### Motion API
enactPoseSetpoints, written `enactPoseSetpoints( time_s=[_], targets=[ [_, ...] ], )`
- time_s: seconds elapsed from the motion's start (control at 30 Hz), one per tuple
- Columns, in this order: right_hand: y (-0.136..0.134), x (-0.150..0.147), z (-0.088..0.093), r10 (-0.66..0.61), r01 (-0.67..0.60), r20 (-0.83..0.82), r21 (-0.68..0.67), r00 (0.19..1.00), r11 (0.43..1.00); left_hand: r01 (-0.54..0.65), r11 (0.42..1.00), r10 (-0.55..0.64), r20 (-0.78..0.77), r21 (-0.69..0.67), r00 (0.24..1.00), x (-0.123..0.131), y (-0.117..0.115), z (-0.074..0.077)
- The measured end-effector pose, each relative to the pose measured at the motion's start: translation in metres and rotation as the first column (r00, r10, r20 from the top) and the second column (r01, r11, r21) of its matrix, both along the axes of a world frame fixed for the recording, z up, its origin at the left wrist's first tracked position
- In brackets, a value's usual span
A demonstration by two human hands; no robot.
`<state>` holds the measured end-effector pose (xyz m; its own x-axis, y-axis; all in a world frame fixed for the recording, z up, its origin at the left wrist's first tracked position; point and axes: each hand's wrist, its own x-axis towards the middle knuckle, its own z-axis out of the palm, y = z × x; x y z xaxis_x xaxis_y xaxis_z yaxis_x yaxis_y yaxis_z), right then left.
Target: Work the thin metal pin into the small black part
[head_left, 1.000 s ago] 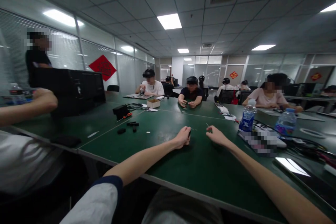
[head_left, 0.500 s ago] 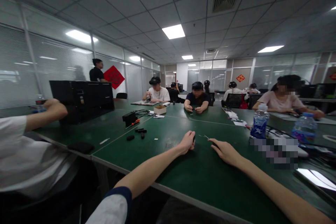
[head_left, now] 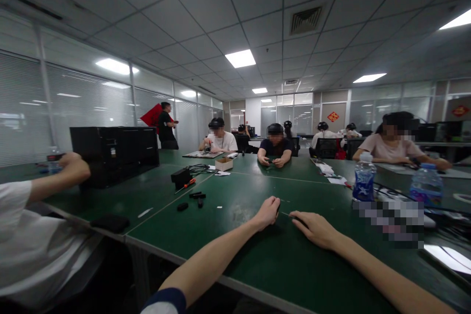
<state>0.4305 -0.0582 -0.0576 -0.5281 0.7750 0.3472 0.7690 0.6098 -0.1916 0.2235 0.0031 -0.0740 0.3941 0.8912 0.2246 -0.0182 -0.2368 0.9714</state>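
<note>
A small dark piece (head_left: 278, 207) sits in the left hand (head_left: 268, 213), above the near middle of the green table (head_left: 279, 265). Only a narrow black edge of it shows on the right side of the fist; the fingers, curled together and clamped on it, cover the rest, so its full shape cannot be told. A thin, pale rod (head_left: 285, 214) reaches toward it from the right hand (head_left: 314, 229), whose thumb and forefinger appear pinched on the rod's near end, with the grip partly hidden. Whether the rod's tip touches the dark piece is too fine to tell.

Half a second ago the rod slanted up and away to the left, its tip well clear of the left hand; now it lies almost level and the hands are closer together. The standing person (head_left: 167, 125) has moved right, past the red wall diamond (head_left: 151, 116).

Left of the hands lie a white scrap (head_left: 219, 207) and several black pieces (head_left: 200, 203); farther off are an orange-handled screwdriver (head_left: 190, 183), a black box (head_left: 180, 178) and an open cardboard box (head_left: 224, 163). To the right, two bottles (head_left: 364, 179) stand by tangled cables, and a glossy flat device (head_left: 447, 257) lies at the near right.
</note>
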Motion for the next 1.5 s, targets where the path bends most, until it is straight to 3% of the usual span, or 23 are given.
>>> enactPoseSetpoints(
  time_s=[0.3,0.43,0.6,0.83,1.5],
  targets=[
    [-0.01,-0.009,0.008,-0.056,0.058,-0.045,0.029,0.997,0.998,0.002,0.999,0.0,-0.041,0.053,0.999,0.0,-0.002,0.003],
    [-0.013,-0.012,0.008,-0.027,0.028,-0.009,0.06,1.0,0.998,0.006,1.0,-0.006,-0.031,0.023,0.999,0.001,-0.004,0.004],
    [-0.011,-0.015,0.004,-0.142,0.14,0.014,0.092,0.99,0.986,0.013,0.999,-0.012,0.038,-0.031,0.999,0.002,-0.001,0.001],
    [-0.009,-0.015,0.002,-0.206,0.202,0.033,0.105,0.978,0.974,0.036,0.995,-0.031,0.059,-0.095,0.998,0.002,0.002,0.0],
    [-0.015,-0.018,0.004,-0.225,0.22,0.037,0.107,0.974,0.97,0.049,0.986,-0.039,0.067,-0.158,0.997,0.002,0.0,0.003]
  ],
)
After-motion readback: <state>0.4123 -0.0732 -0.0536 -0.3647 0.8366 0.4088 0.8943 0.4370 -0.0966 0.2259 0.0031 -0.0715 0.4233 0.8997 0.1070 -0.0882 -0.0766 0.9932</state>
